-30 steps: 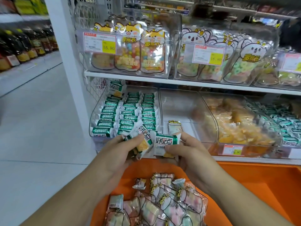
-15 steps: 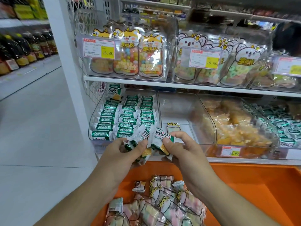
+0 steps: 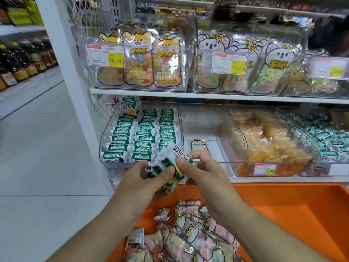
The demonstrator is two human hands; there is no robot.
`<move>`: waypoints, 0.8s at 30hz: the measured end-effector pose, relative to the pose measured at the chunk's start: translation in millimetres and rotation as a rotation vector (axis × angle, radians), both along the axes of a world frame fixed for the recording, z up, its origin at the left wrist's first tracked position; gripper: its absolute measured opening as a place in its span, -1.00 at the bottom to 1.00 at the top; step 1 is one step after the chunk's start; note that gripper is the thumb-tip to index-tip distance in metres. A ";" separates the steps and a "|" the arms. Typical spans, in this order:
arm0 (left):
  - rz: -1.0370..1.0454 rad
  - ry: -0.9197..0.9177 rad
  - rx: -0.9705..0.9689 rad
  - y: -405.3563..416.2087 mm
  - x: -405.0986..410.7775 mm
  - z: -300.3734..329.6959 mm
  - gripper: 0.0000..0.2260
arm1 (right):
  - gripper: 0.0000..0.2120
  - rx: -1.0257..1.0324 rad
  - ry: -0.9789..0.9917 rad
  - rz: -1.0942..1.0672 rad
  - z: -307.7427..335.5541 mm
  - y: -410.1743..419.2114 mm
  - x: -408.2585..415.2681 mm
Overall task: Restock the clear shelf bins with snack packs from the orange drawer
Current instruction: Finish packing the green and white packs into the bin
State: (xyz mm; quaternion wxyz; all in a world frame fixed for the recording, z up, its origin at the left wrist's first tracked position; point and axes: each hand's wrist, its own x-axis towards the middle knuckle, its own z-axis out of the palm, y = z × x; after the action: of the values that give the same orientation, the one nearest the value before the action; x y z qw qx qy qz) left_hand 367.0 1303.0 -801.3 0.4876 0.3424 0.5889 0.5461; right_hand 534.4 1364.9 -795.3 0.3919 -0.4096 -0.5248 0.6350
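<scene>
Left hand (image 3: 145,178) and right hand (image 3: 200,173) partly hide snack packs (image 3: 170,163).

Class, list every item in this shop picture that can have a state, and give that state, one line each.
Left hand: grips green-and-white snack packs.
Right hand: pinches the same packs.
Left clear bin: nearly full, packs in rows.
Middle clear bin: almost empty, one pastel pack.
Orange drawer: open, pastel packs piled inside.
</scene>
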 end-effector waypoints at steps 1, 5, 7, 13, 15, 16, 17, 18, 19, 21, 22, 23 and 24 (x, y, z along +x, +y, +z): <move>-0.012 -0.009 -0.001 0.0 -0.2 1.2 -0.36 | -0.47 -0.001 -0.002 0.014 0.0 -0.1 -0.8; -0.061 -0.107 0.002 -3.7 5.1 10.5 -0.45 | -0.54 0.036 -0.035 0.011 0.3 -2.7 -2.8; -0.047 -0.144 -0.012 -3.2 7.3 10.8 -0.43 | -0.63 0.084 -0.062 0.014 0.8 -6.2 -5.4; -0.033 -0.289 -0.024 -1.9 8.9 14.4 -0.41 | -0.70 0.114 -0.150 0.163 3.5 -12.5 -10.3; -0.033 -0.304 -0.018 -1.8 7.9 16.8 -0.44 | -0.64 0.061 -0.156 0.176 -0.1 -7.4 -10.7; -0.026 -0.296 -0.007 -1.4 6.5 16.9 -0.47 | -0.51 0.020 -0.170 0.169 -1.3 -4.5 -11.0; -0.013 -0.280 0.002 -0.8 5.0 17.3 -0.49 | -0.39 -0.027 -0.179 0.159 -3.6 -0.5 -11.3; -0.003 -0.268 0.016 -0.6 3.0 17.0 -0.49 | -0.29 -0.065 -0.178 0.158 -5.2 2.4 -11.6; 0.012 -0.262 0.017 -1.2 1.3 17.1 -0.48 | -0.24 -0.085 -0.166 0.165 -7.5 5.2 -12.1; 0.032 -0.270 0.015 -1.6 -2.5 17.8 -0.49 | -0.24 -0.089 -0.145 0.175 -7.6 7.8 -14.1; 0.033 -0.272 0.011 -1.8 -4.8 18.1 -0.49 | -0.24 -0.084 -0.132 0.173 -6.8 7.9 -15.5; 0.026 -0.268 0.010 -2.0 -6.6 18.4 -0.48 | -0.21 -0.080 -0.113 0.172 -6.7 8.2 -17.7; 0.015 -0.255 0.008 -2.1 -8.8 19.0 -0.46 | -0.18 -0.084 -0.093 0.167 -5.8 8.0 -20.2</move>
State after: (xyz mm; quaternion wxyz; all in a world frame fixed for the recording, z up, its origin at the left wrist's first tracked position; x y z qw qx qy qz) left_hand 358.1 1301.0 -782.3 0.5531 0.2677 0.5225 0.5911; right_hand 514.3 1372.9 -801.2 0.2954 -0.4095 -0.5477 0.6672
